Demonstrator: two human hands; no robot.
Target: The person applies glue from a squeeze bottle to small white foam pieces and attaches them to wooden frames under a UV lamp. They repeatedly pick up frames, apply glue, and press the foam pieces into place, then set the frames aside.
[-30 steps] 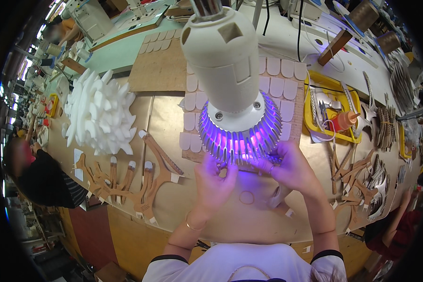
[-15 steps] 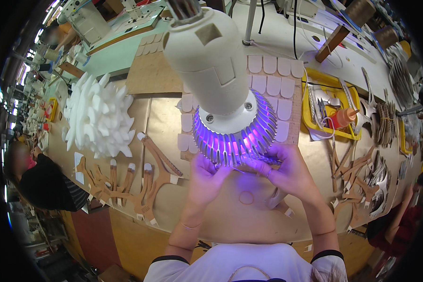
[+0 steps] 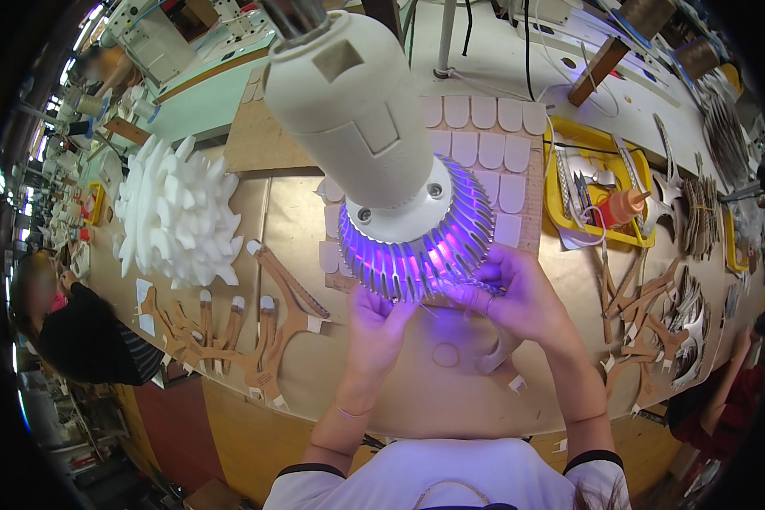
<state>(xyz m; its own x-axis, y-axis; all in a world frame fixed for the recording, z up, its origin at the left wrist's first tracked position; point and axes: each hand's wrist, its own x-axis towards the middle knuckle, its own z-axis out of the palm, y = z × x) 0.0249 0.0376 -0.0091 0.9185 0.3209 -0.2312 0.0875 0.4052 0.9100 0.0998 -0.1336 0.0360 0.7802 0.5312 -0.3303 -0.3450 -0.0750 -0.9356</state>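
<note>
A white lamp (image 3: 357,127) with a finned metal head glowing violet hangs in front of me and hides part of my fingers. At its lower left rim my left hand (image 3: 378,327) is closed, thumb and fingers pinched, on something mostly hidden by the lamp. My right hand (image 3: 523,302) is closed at the lower right rim, with a ring on one finger. A curved tan strap piece (image 3: 499,353) with a small white tab comes down from under its fingers. Violet light falls on both hands.
Tan strap pieces (image 3: 268,357) lie at left beside a spiky white foam block (image 3: 178,212). Behind the lamp is a board with rows of pale rounded patches (image 3: 491,151). A yellow tray (image 3: 561,212) with tools and an orange bottle (image 3: 622,206) stands right, near more straps (image 3: 646,327).
The lamp sits slightly farther left in view. My right hand has shifted a little up, and more of the curved strap piece shows beneath it. My left hand stays near the rim.
</note>
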